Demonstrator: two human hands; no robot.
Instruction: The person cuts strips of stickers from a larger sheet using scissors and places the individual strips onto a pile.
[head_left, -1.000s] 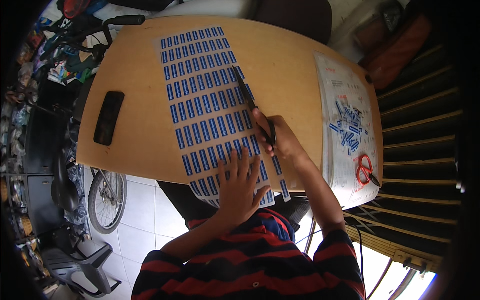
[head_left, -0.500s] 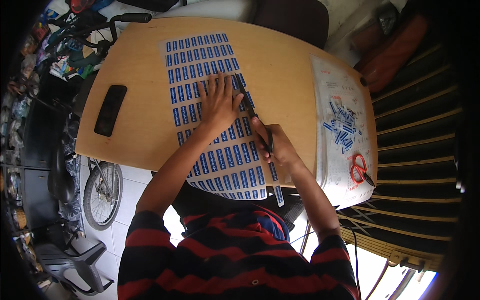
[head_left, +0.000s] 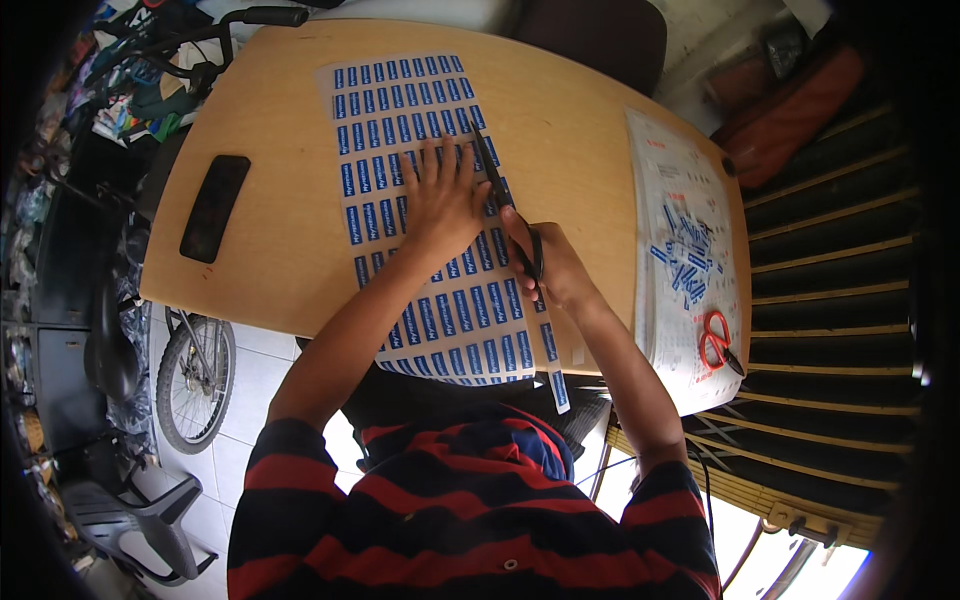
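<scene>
**Label sheet pressed flat and cut with black scissors at the counter's near edge**

A large sheet of blue labels (head_left: 420,200) was laid lengthwise across the wooden counter (head_left: 280,260), its near end hanging over the near edge toward the person in the red-and-navy striped shirt (head_left: 470,510). The right hand (head_left: 560,270) was closed around the handles of a pair of black scissors (head_left: 505,205), the grip clamped on them near the sheet's right margin. The blades were pointed away from the person along that margin, with a narrow strip of labels (head_left: 553,372) seen hanging loose to the right of the cut line at the near edge. The left hand (head_left: 445,195) was spread flat on the middle of the sheet, fingers apart and nothing held in its grip, just beside the scissor blades.

Toward the counter's left edge, a dark phone (head_left: 214,208) was lain face down, well apart from the sheet. Along the right edge, a white printed sheet (head_left: 690,300) was placed, with a scatter of cut blue labels (head_left: 685,255) on its middle and a pair of red-handled scissors (head_left: 716,340) near its near corner. Beyond the far edge, a dark chair (head_left: 600,35) was stood.
</scene>
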